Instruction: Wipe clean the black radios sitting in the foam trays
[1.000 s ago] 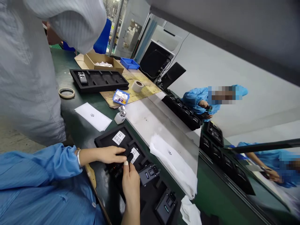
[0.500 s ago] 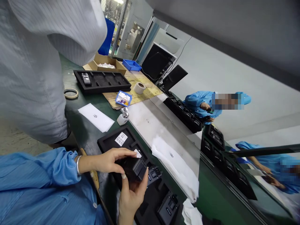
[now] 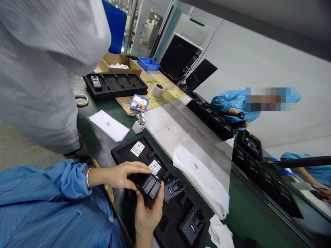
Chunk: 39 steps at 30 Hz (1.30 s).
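Observation:
A small black boxy electronic device (image 3: 152,186) is held between both hands above a black foam tray. My left hand (image 3: 121,175), with a bangle at the wrist, grips it from the left, fingers over the top and thumb below. My right hand (image 3: 150,213) clasps its lower end between thumb and fingers. Under them lies the black foam tray (image 3: 124,151), which bears two white label sheets (image 3: 137,148). Two similar black devices, one (image 3: 173,190) just right of my hands and another (image 3: 191,227) lower down, rest in the tray.
White paper sheets (image 3: 108,125) and a pump bottle (image 3: 139,124) stand beyond the tray. A long white paper stack (image 3: 201,179) lies to its right. Farther back are another foam tray (image 3: 116,86), a tape roll (image 3: 158,90) and a blue box (image 3: 139,103). A person in grey stands close at left; co-workers sit opposite.
The held device has turned, so its end face with a groove shows more. Both hands keep their grip. The whole view has shifted slightly, uncovering more of the second label sheet.

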Each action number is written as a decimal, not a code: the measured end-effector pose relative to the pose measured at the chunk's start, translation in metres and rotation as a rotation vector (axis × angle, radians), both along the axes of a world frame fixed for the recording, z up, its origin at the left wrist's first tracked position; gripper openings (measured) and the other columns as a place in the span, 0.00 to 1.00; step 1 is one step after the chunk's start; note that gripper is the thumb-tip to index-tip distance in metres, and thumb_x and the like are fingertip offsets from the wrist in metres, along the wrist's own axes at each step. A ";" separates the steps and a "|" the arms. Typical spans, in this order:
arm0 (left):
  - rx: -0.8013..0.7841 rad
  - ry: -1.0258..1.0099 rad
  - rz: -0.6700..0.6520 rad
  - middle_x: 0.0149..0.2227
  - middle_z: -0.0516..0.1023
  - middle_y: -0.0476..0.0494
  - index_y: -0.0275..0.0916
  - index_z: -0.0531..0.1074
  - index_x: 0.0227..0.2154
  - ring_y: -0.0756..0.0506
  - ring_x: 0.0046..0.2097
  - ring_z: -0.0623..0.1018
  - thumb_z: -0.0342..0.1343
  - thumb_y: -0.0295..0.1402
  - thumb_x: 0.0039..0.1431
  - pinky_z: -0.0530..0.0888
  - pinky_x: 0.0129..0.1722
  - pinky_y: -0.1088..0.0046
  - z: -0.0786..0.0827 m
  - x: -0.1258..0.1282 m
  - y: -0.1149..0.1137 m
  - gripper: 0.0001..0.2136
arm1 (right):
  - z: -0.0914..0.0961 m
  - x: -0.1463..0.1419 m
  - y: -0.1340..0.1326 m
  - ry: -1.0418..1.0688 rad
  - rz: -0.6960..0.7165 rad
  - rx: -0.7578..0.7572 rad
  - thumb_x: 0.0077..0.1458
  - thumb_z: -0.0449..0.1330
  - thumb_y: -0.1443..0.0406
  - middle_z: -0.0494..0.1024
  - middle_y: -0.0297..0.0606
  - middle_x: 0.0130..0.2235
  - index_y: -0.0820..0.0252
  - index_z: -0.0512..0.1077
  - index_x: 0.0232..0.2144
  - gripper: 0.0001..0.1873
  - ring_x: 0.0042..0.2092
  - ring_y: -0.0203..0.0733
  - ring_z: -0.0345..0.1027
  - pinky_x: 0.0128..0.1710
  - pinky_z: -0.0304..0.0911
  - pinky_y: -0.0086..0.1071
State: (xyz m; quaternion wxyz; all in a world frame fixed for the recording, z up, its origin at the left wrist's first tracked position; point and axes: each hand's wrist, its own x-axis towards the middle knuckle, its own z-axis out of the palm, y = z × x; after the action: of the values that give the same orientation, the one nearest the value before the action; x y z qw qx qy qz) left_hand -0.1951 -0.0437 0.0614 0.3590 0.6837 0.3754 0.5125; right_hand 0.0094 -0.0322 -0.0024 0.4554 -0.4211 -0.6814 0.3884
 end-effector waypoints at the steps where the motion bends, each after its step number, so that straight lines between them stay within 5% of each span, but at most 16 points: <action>1: -0.003 0.023 0.002 0.59 0.69 0.35 0.46 0.61 0.64 0.36 0.60 0.70 0.61 0.40 0.58 0.67 0.61 0.56 0.001 -0.001 0.001 0.31 | 0.000 0.001 0.001 -0.023 0.006 0.016 0.57 0.61 0.59 0.57 0.57 0.65 0.61 0.48 0.68 0.42 0.63 0.59 0.59 0.58 0.61 0.56; 6: 0.023 0.156 -0.001 0.60 0.68 0.34 0.44 0.55 0.67 0.37 0.59 0.71 0.63 0.41 0.57 0.68 0.59 0.61 0.003 -0.006 0.007 0.37 | 0.010 0.004 0.014 -0.146 0.081 0.061 0.57 0.61 0.58 0.59 0.56 0.64 0.61 0.48 0.67 0.42 0.63 0.58 0.58 0.59 0.61 0.55; 11: 0.037 0.274 -0.017 0.59 0.68 0.34 0.42 0.53 0.67 0.37 0.57 0.73 0.64 0.38 0.54 0.70 0.57 0.61 0.004 -0.012 0.025 0.39 | 0.031 -0.001 0.032 -0.103 0.174 -0.098 0.53 0.65 0.59 0.59 0.52 0.65 0.58 0.48 0.68 0.46 0.63 0.57 0.59 0.57 0.63 0.51; 16: 0.036 0.366 -0.094 0.54 0.73 0.36 0.38 0.60 0.62 0.38 0.53 0.75 0.62 0.31 0.48 0.73 0.54 0.63 0.027 -0.021 0.055 0.36 | 0.053 -0.007 0.055 -0.019 0.249 -0.168 0.51 0.66 0.62 0.61 0.50 0.64 0.58 0.53 0.65 0.43 0.63 0.53 0.59 0.60 0.61 0.50; 19: 0.146 0.444 -0.171 0.53 0.73 0.36 0.36 0.62 0.60 0.39 0.52 0.75 0.58 0.26 0.47 0.73 0.54 0.66 0.051 -0.029 0.075 0.33 | 0.070 -0.005 0.076 -0.113 0.216 0.065 0.52 0.65 0.65 0.65 0.48 0.60 0.56 0.56 0.62 0.38 0.60 0.51 0.64 0.59 0.62 0.51; 22: 0.261 0.634 -0.260 0.54 0.72 0.36 0.39 0.66 0.57 0.39 0.57 0.71 0.53 0.21 0.49 0.70 0.57 0.66 0.063 -0.041 0.098 0.29 | 0.079 -0.004 0.105 -0.302 0.239 0.517 0.55 0.58 0.72 0.66 0.48 0.59 0.56 0.58 0.62 0.33 0.61 0.50 0.61 0.60 0.62 0.53; 26: 0.284 0.793 -0.378 0.52 0.74 0.34 0.44 0.74 0.47 0.39 0.59 0.69 0.48 0.23 0.59 0.61 0.64 0.61 0.040 -0.058 0.125 0.17 | 0.066 -0.007 0.137 -0.582 0.411 0.887 0.55 0.47 0.80 0.66 0.52 0.57 0.61 0.64 0.57 0.29 0.65 0.51 0.55 0.59 0.64 0.50; 32: 0.249 0.757 -0.463 0.49 0.78 0.37 0.47 0.78 0.39 0.42 0.58 0.72 0.49 0.24 0.61 0.61 0.65 0.62 -0.016 -0.075 0.137 0.14 | 0.040 -0.012 0.141 -0.835 0.613 0.814 0.51 0.51 0.80 0.69 0.51 0.56 0.62 0.69 0.52 0.26 0.62 0.55 0.59 0.60 0.61 0.52; 39: 0.082 0.808 -0.432 0.52 0.76 0.35 0.43 0.78 0.41 0.41 0.62 0.68 0.50 0.22 0.58 0.60 0.65 0.60 -0.010 -0.074 0.134 0.15 | 0.045 -0.010 0.134 -0.811 0.518 0.713 0.41 0.51 0.80 0.64 0.45 0.61 0.58 0.69 0.53 0.36 0.65 0.52 0.54 0.63 0.55 0.50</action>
State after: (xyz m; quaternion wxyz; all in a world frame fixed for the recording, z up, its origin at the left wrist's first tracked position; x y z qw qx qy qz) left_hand -0.2692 0.0905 0.0513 0.2551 0.9050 0.3135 0.1329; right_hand -0.0010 0.1020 0.0429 0.1628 -0.1772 -0.9697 0.0427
